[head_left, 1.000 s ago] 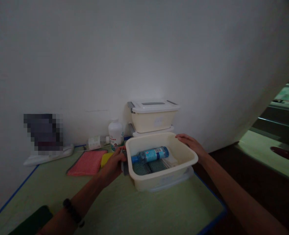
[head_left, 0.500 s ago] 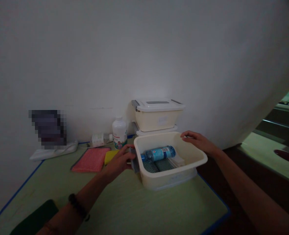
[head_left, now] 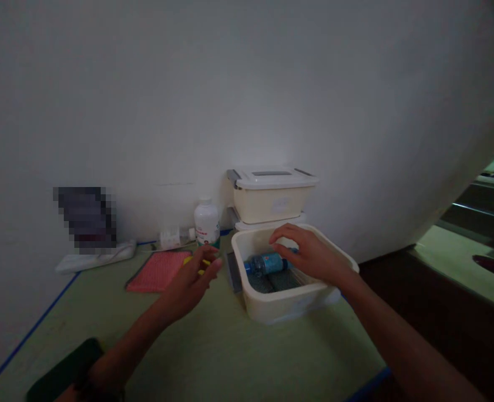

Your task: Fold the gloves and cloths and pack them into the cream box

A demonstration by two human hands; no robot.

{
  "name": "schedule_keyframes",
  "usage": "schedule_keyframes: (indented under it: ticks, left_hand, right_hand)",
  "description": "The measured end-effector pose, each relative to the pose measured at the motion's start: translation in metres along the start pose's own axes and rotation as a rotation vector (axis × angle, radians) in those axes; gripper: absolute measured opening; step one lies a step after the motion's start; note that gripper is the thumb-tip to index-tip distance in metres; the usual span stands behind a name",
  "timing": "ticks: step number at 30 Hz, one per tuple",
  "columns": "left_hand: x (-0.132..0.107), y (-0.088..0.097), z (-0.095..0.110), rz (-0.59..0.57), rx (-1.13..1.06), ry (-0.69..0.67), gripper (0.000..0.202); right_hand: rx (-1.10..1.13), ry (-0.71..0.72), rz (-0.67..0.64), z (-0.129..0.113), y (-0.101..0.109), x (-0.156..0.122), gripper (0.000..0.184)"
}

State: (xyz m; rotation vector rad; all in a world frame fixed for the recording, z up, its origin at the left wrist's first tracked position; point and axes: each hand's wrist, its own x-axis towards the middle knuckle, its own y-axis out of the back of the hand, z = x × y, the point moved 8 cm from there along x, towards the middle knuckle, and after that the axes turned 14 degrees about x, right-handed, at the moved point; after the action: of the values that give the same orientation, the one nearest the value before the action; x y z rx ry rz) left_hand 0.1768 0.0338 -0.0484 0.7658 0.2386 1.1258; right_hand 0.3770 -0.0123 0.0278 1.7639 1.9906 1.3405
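A cream plastic storage box (head_left: 267, 306) stands lidless on the green table. Inside it a blue-labelled plastic bottle (head_left: 267, 263) lies on its side, over dark textured cloths (head_left: 284, 281). My right hand (head_left: 305, 251) hovers above the box's opening, fingers curved and apart, holding nothing and partly hiding the bottle. To the left of the box is my left hand (head_left: 192, 285), empty, with thumb and fingers apart. It partly covers a yellow sponge-like item (head_left: 187, 261). Beside the box's left wall shows a grey latch (head_left: 233, 272).
Against the wall, a lidded cream box (head_left: 272, 204) rests on another lid. A white bottle (head_left: 207, 220) stands near a clear bottle (head_left: 171, 239) lying down. A pink cloth (head_left: 155, 272), a white device base (head_left: 96, 260) and a dark green object (head_left: 65, 371) occupy the left.
Both hands have let go of the box. My left hand has moved left and away from the latch; my right hand has shifted from the far right rim to over the opening.
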Motion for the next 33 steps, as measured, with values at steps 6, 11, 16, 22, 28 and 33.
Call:
schedule_keyframes:
  ticks: [6,11,16,22,28,33]
  left_hand:
    - [-0.032,0.057,-0.012,0.073,0.379,-0.075,0.019]
    - [-0.062,0.085,-0.037,-0.016,0.487,-0.059,0.017]
    - [-0.098,0.086,-0.074,-0.383,0.377,-0.050,0.039]
    - [-0.113,0.077,-0.102,-0.552,0.362,0.168,0.063]
    - [-0.088,0.053,-0.093,-0.323,0.325,0.102,0.045]
    - [-0.074,0.038,-0.092,-0.027,0.216,0.111,0.018]
  right_hand:
    - [0.159,0.080,-0.009,-0.073,-0.040,0.013,0.009]
    - [0.099,0.212,-0.113,-0.114,-0.099,0.023,0.013]
    - [0.216,0.212,-0.216,-0.099,-0.176,0.016,0.013]
    - [0.461,-0.014,-0.246,-0.044,-0.231,-0.007,0.015]
    - [0.581,-0.150,-0.276,-0.037,-0.234,-0.015,0.035]
    - [0.556,-0.126,-0.275,-0.039,-0.236,-0.016,0.067]
